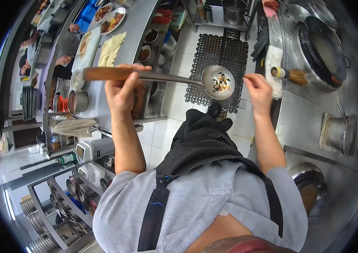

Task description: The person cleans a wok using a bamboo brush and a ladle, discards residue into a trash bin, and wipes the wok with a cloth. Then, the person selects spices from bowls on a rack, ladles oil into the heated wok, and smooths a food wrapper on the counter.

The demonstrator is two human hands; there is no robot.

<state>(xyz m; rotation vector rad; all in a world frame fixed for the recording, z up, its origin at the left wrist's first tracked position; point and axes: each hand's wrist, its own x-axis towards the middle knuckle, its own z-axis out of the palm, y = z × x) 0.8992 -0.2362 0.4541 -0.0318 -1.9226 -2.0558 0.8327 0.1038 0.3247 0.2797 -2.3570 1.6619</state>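
**Ladle between two surfaces**

We have the ladle above the floor mat, between the left surface and the right surface; its handle lies in our left hand, its bowl to the right, with loose bits in it; our right hand is just right of that bowl; on the left surface, strips lie right of a cutting board, a plate of food beyond them; on the right surface, we see a brush beside a cloth, a wok beyond the brush, a saucepan nearer us; ahead, a stockpot stands on a rack.
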